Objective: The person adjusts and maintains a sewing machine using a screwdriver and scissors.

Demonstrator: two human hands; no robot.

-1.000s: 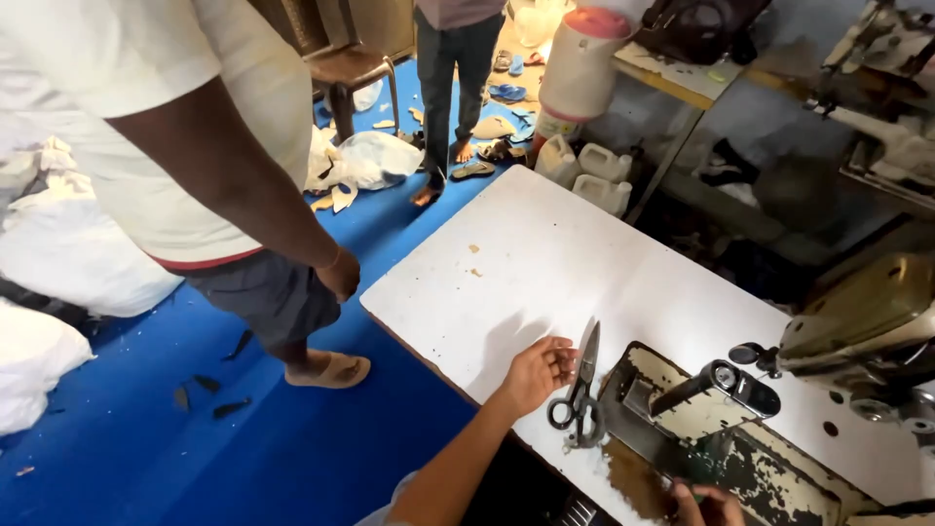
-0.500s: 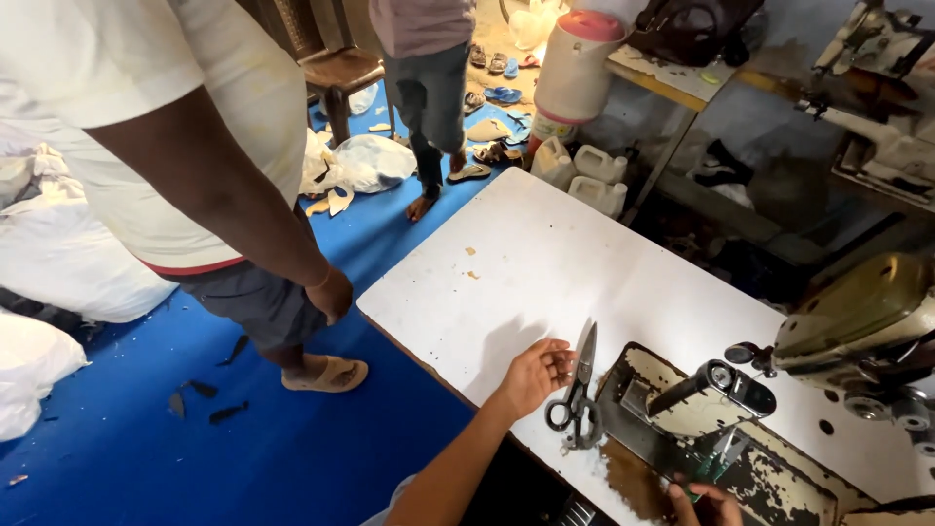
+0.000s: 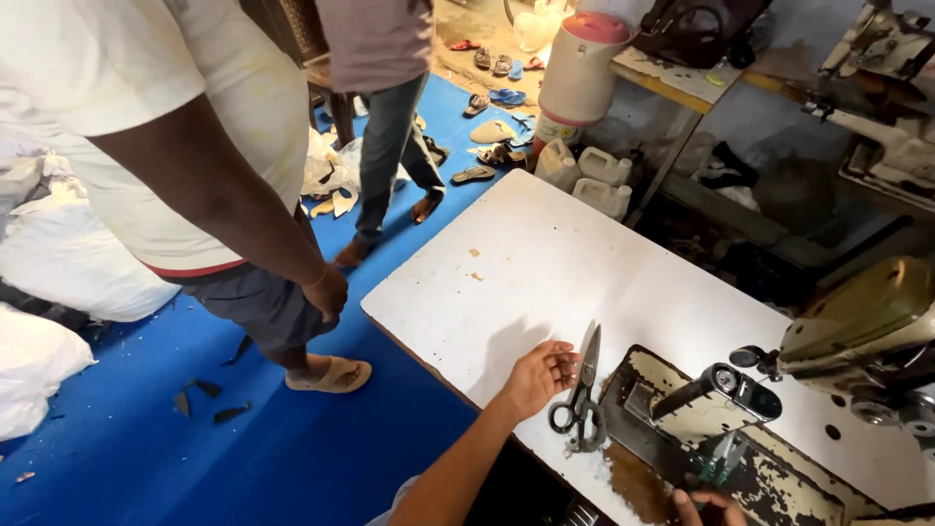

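Left hand (image 3: pixel 539 377) resting released on the worn white table (image 3: pixel 545 263), fingers just beside the dark steel scissors (image 3: pixel 580 399). Right hand (image 3: pixel 708 506) at the lower edge by the sewing machine's green part (image 3: pixel 719 456), grip impossible to tell. White plastic canisters (image 3: pixel 590 178) on the floor beyond.
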